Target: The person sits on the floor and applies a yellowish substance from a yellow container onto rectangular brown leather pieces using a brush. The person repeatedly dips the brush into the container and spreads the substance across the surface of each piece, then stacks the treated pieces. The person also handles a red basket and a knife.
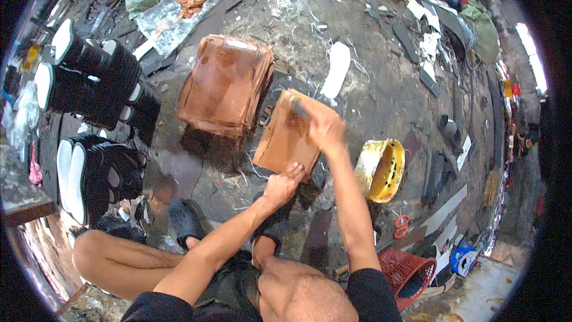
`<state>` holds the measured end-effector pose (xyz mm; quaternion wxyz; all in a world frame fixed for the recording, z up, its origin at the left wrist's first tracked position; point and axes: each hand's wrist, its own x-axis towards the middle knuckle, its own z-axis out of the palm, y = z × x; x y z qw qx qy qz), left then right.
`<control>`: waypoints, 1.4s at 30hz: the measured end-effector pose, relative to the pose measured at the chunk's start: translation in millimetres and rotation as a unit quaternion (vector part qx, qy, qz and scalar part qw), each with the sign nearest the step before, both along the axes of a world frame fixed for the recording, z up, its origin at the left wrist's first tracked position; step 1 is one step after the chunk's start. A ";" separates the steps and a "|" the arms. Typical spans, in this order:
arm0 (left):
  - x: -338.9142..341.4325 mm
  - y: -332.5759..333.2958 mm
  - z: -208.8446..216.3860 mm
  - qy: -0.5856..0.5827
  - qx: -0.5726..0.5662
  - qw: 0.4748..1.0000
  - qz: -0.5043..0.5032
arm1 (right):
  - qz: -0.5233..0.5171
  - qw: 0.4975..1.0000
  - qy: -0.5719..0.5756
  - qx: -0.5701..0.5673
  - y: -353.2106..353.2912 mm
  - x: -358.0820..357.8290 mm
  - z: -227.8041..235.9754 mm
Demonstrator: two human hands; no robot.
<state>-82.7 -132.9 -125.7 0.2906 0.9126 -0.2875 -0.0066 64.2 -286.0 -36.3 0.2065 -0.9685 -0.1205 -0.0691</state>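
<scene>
1. Both hands are at work low over the floor (196, 200), on the near pile of brown sheets (277, 143), which lies in front of the person, a little right of the larger brown stack (229, 83).
2. From where I stand, the step looks like coating the top sheet: a dark, wet-looking patch shows across its far part, while the near part is paler. I'd judge the stroke calls for a steady sheet and even pressure toward the uncoated edges.
3. Just right of the pile stands a yellow-smeared tub (367, 166), within easy reach of the right arm; I'd guess it holds the coating, though I can't make out its contents.
4. Right arm nearly straight, reaching forward, its right hand (326, 130) blurred above the far right of the sheet, fingers seemingly closed round a small dark tool (296, 105), perhaps a brush.
5. Left arm slants inward across the lap; the left hand (282, 187) lies opened out, fingers extended, pressing the pile's near edge without gripping anything I can see.
</scene>
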 end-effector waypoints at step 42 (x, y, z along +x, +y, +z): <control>23.8 51.4 24.8 0.136 -0.093 0.896 0.412 | 0.098 0.993 0.065 -0.020 17.7 -148.8 -16.4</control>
